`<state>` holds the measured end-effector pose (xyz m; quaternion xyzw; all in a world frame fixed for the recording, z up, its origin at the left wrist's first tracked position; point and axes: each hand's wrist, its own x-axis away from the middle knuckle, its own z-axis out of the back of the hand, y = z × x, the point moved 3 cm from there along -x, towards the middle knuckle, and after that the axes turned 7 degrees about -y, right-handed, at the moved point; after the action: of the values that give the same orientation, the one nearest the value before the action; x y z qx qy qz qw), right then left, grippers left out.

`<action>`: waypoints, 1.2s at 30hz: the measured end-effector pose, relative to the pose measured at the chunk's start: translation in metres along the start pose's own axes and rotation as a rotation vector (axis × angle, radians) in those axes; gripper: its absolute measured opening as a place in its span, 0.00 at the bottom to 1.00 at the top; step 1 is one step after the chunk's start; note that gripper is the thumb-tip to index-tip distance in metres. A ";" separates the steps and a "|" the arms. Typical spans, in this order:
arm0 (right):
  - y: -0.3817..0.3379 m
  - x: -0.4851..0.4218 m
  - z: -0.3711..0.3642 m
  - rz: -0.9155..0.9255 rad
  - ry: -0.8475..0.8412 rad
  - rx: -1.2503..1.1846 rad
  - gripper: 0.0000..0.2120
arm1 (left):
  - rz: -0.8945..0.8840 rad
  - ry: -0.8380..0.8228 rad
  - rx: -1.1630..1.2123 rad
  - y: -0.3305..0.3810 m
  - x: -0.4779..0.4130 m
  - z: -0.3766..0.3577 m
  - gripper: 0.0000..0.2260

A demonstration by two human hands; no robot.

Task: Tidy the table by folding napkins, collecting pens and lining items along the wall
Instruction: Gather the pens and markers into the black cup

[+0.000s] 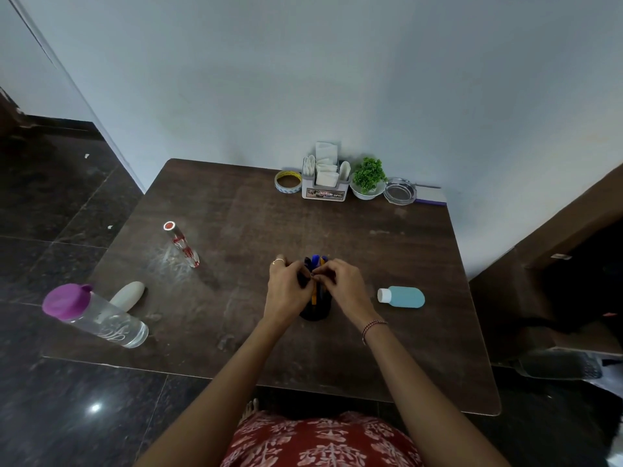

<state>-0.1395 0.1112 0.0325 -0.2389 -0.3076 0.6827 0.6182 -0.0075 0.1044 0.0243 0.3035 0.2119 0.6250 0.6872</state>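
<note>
A dark pen holder (316,311) stands in the middle of the brown table (421,332), with blue and yellow pens (316,261) sticking up out of it. My left hand (288,291) wraps its left side. My right hand (344,286) closes on the pens at the top from the right. Against the wall stands a white napkin holder (324,192) stuffed with folded white napkins (326,163). Beside it sit a roll of tape (288,181), a small green plant in a white bowl (368,183) and a glass ashtray (400,191).
A clear bottle with a purple lid (94,315) and a white oval object (128,295) lie at the left edge. A slim clear tube with red print (182,244) stands left of centre. A light blue bottle (403,297) lies at the right. A purple-edged notebook (433,198) lies by the wall.
</note>
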 end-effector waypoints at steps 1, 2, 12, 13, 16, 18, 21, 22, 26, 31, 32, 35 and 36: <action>0.001 -0.001 -0.001 0.004 -0.006 -0.026 0.07 | 0.005 -0.003 0.013 0.000 -0.001 -0.001 0.07; 0.003 -0.002 -0.002 0.006 -0.010 -0.048 0.06 | 0.011 -0.004 0.026 0.000 -0.002 -0.002 0.07; 0.015 0.000 -0.007 0.029 -0.051 -0.123 0.12 | -0.016 0.068 0.102 0.001 -0.006 -0.004 0.12; 0.017 0.002 -0.006 0.030 -0.042 -0.132 0.12 | -0.007 0.079 0.104 0.001 -0.006 -0.003 0.13; 0.020 0.006 0.000 0.030 0.044 -0.159 0.11 | 0.040 0.119 0.147 -0.003 -0.004 0.000 0.15; 0.021 0.008 0.003 0.015 0.127 -0.166 0.08 | 0.075 0.149 0.168 -0.006 -0.002 0.002 0.14; 0.029 0.010 0.005 -0.039 0.239 -0.247 0.05 | 0.151 0.204 0.179 -0.010 0.001 0.007 0.12; 0.032 0.012 0.005 -0.072 0.268 -0.265 0.05 | 0.172 0.208 0.183 -0.013 0.001 0.008 0.12; 0.044 0.013 -0.005 -0.242 0.240 -0.252 0.10 | 0.285 0.163 0.175 -0.034 -0.007 0.007 0.12; 0.052 0.006 -0.021 -0.418 0.086 -0.254 0.16 | 0.367 -0.044 0.209 -0.044 -0.020 0.001 0.11; 0.051 0.005 -0.023 -0.434 0.075 -0.256 0.16 | 0.375 -0.087 0.223 -0.046 -0.022 -0.002 0.10; 0.050 0.003 -0.025 -0.483 0.074 -0.266 0.15 | 0.383 -0.174 0.282 -0.052 -0.028 -0.009 0.08; 0.050 0.004 -0.025 -0.501 0.071 -0.294 0.15 | 0.379 -0.192 0.289 -0.054 -0.029 -0.009 0.07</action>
<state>-0.1572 0.1155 -0.0199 -0.2662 -0.4308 0.4482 0.7367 0.0216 0.0754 -0.0218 0.4908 0.1722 0.6743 0.5242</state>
